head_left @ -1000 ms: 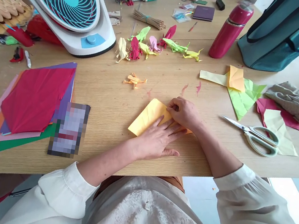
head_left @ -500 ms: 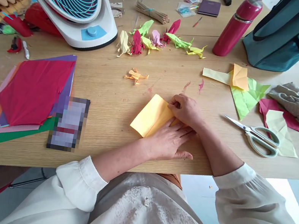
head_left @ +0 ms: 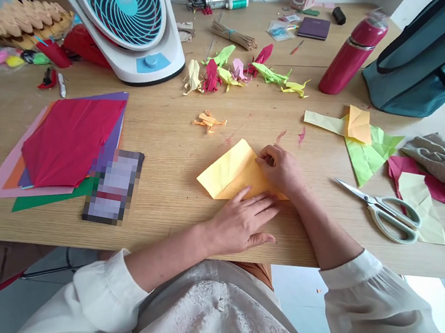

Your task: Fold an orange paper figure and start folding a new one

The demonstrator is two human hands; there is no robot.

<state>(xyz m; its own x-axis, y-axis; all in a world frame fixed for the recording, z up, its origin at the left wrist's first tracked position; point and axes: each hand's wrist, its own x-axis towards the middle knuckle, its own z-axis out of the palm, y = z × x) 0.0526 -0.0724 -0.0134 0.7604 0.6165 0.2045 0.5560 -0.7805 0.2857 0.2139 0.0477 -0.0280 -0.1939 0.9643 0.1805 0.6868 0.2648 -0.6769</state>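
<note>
A yellow-orange sheet of origami paper (head_left: 226, 170), creased and partly folded, lies on the table in front of me. My left hand (head_left: 241, 221) rests on its near edge, fingers stretched out and thumb apart. At the sheet's far right edge my right hand (head_left: 278, 167) has its fingers curled in a pinch on the paper; part of the sheet is hidden beneath this hand and wrist. Beyond the sheet sits a small orange folded paper figure (head_left: 210, 121).
Several colourful folded figures (head_left: 239, 72) stand farther back, near a fan (head_left: 150, 62) and a red flask (head_left: 348, 59). Scissors (head_left: 387, 210) and paper scraps (head_left: 369, 152) lie at right. A stack of coloured paper (head_left: 70, 139) and a blurred-out phone (head_left: 113, 187) are at left.
My left hand has slid back toward the near table edge, uncovering more of the sheet. My right hand stays at the paper's far edge. The view has shifted slightly left.
</note>
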